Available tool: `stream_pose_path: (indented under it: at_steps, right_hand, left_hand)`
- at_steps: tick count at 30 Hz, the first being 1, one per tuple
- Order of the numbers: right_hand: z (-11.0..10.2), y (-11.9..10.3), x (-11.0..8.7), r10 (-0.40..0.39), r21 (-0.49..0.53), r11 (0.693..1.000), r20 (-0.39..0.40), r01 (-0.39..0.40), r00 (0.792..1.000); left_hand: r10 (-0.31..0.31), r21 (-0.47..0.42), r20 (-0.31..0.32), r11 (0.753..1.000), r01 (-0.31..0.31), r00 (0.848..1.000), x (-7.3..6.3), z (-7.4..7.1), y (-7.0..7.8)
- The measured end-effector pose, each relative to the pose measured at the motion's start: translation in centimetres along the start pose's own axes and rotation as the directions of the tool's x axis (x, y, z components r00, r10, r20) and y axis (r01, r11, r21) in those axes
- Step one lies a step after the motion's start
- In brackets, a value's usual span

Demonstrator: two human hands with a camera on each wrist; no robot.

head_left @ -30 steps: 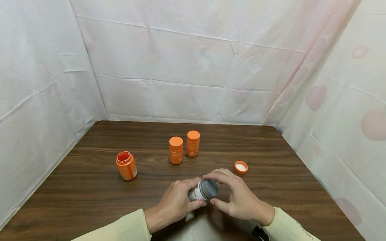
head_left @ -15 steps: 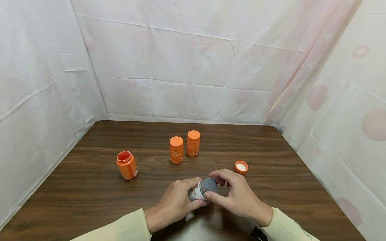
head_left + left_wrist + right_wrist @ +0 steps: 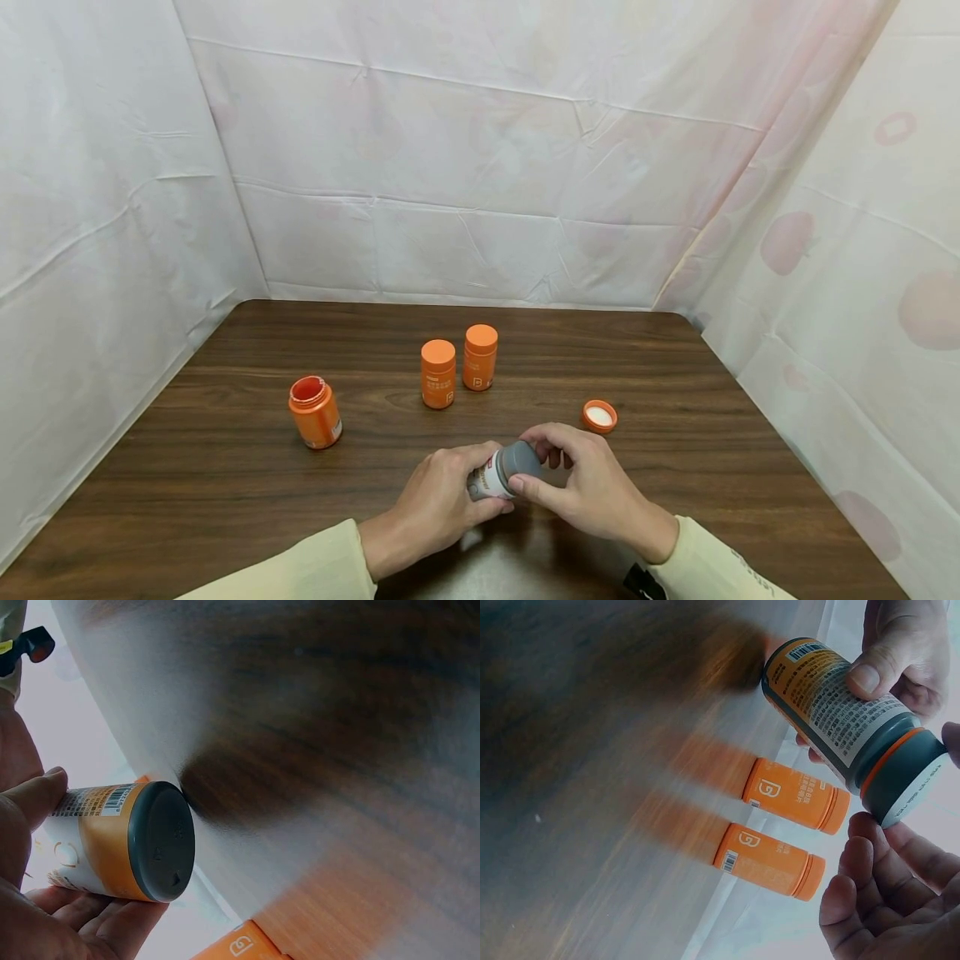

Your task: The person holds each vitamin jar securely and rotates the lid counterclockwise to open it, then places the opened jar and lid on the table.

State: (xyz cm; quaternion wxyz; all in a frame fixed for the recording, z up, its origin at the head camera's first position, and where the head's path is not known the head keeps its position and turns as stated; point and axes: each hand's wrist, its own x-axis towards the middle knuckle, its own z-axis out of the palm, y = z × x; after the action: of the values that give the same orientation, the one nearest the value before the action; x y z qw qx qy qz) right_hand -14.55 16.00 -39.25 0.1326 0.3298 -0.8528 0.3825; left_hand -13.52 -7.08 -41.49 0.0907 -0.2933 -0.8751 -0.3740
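My left hand [image 3: 441, 493] grips a grey pill bottle [image 3: 486, 482] round its body and holds it tilted, cap end toward the right. White and orange label print shows in the left wrist view, where the bottle's dark base [image 3: 163, 844] faces the camera. With thumb and fingers, my right hand [image 3: 596, 492] pinches the bottle's grey cap [image 3: 520, 461]. In the right wrist view an orange ring [image 3: 885, 759] runs between the cap and the body, and the cap sits on the bottle. The right thumb is mostly cut off there.
Two capped orange bottles, one nearer [image 3: 438, 375] and one farther [image 3: 480, 358], stand upright beyond my hands. An uncapped orange bottle [image 3: 317, 417] stands at left. Past my right hand an orange cap [image 3: 599, 416] lies inside up on the wooden table [image 3: 225, 500]. White sheets [image 3: 465, 167] surround the table.
My right thumb and fingers, spread round the cap a second ago, have come in and taken hold of it. The bottle in my left hand stays almost in place.
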Motion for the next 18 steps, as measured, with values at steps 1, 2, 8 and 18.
stream_pose_path:
  at_steps: [1,2,8,18]
  right_hand:
    - [0.0,-0.01,-0.01,-0.001,0.0,1.0,0.002,0.001,1.0]
    - [0.0,-0.02,-0.02,-0.002,-0.002,1.0,0.002,0.002,1.0]
    - [-0.14,0.01,0.01,-0.02,-0.005,1.0,0.009,0.02,1.0]
    - [-0.45,0.09,0.08,-0.063,-0.008,0.998,0.035,0.063,0.997]
  left_hand:
    - [-0.002,0.0,0.001,1.0,0.002,1.0,0.0,0.02,0.0]
    - [-0.004,0.001,0.002,1.0,0.004,1.0,0.0,0.04,0.0]
    - [-0.005,-0.003,0.01,1.0,0.005,1.0,-0.02,0.0,-0.05]
    - [-0.001,0.007,0.01,1.0,0.001,1.0,0.02,-0.04,-0.1]
